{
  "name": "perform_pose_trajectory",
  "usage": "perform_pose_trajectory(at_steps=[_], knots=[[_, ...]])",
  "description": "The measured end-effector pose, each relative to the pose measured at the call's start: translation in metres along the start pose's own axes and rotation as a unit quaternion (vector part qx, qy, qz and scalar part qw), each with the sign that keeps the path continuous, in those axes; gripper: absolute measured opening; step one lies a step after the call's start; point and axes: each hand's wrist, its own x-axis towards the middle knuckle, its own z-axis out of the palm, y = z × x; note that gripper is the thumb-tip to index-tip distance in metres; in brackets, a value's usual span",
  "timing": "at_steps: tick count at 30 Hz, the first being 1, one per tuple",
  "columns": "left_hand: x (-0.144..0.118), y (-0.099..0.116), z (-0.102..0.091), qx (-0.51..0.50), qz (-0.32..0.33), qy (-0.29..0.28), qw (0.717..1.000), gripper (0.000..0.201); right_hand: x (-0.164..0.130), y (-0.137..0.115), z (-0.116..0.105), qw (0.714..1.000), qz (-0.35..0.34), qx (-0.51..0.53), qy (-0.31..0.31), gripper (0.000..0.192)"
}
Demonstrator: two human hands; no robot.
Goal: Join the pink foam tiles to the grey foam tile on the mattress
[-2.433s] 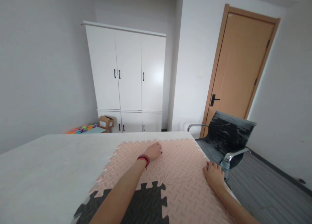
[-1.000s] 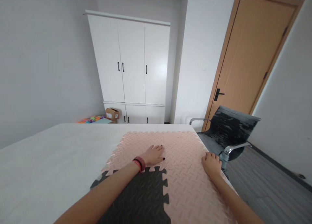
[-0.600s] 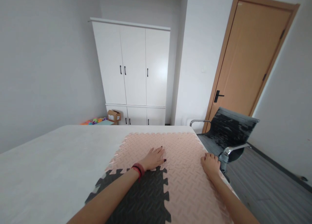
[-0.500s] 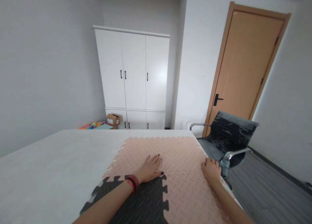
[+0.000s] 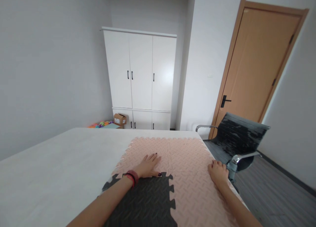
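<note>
Hands [image 5: 147, 166] on txtrd, jigsaw-cut pnk mat [image 5: 191, 192].

We are facing a table [image 5: 74, 167], mats [image 5: 195, 194] lying on its right side, a cabinet [image 5: 141, 79] standing behind, a chair [image 5: 239, 135] at right, a door [image 5: 264, 62] behind the chair.

Three pink tiles [image 5: 195, 195], one black tile [image 5: 148, 200], one chair [image 5: 238, 136], one cabinet [image 5: 142, 69], one door [image 5: 261, 62]

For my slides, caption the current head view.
Pink mats and a black mat on a white table, left hand spread near their seam, right hand at the pink mats' right edge.
</note>
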Motion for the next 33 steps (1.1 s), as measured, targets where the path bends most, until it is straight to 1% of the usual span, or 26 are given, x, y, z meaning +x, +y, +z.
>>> perform_pose_trajectory(at_steps=[4, 7, 10, 13, 15, 19, 21, 23, 26, 29, 31, 33], knots=[[0.000, 0.003, 0.001, 0.021, 0.006, 0.014, 1.000, 0.086, 0.000, 0.002, 0.001, 1.000, -0.003, -0.003, -0.003, 0.036], [-0.007, 0.004, 0.000, 0.024, -0.004, 0.032, 0.999, 0.086, -0.002, 0.002, -0.002, 1.000, -0.003, -0.003, -0.002, 0.036], [-0.023, -0.008, -0.001, 0.020, -0.021, 0.044, 0.999, 0.085, -0.004, 0.003, -0.004, 1.000, -0.008, 0.001, -0.001, 0.036], [-0.037, -0.024, 0.000, 0.019, -0.038, 0.041, 0.998, 0.090, -0.003, 0.005, -0.001, 1.000, -0.011, 0.002, -0.002, 0.036], [-0.039, -0.030, 0.003, 0.022, -0.035, 0.035, 0.999, 0.091, -0.002, 0.007, 0.002, 1.000, -0.011, 0.001, -0.005, 0.037], [-0.033, -0.030, 0.007, 0.029, -0.034, 0.036, 0.998, 0.093, 0.001, 0.010, 0.008, 1.000, -0.009, 0.000, -0.012, 0.038], [-0.035, -0.033, 0.006, 0.027, -0.041, 0.036, 0.998, 0.094, 0.001, 0.010, 0.008, 1.000, -0.010, 0.000, -0.012, 0.038], [-0.046, -0.044, 0.003, 0.021, -0.063, 0.038, 0.997, 0.092, 0.001, 0.011, 0.008, 1.000, -0.012, 0.000, -0.012, 0.038], [-0.074, -0.069, 0.002, 0.020, -0.115, 0.050, 0.992, 0.093, 0.001, 0.012, 0.011, 1.000, -0.015, -0.001, -0.010, 0.038], [-0.098, -0.089, 0.007, 0.029, -0.148, 0.032, 0.988, 0.093, 0.002, 0.013, 0.014, 1.000, -0.013, -0.003, -0.013, 0.038], [-0.105, -0.095, 0.011, 0.034, -0.161, 0.016, 0.986, 0.092, 0.002, 0.014, 0.015, 1.000, -0.009, -0.004, -0.017, 0.039], [-0.104, -0.097, 0.013, 0.037, -0.168, 0.012, 0.985, 0.095, 0.001, 0.015, 0.015, 1.000, -0.008, -0.004, -0.021, 0.040]])
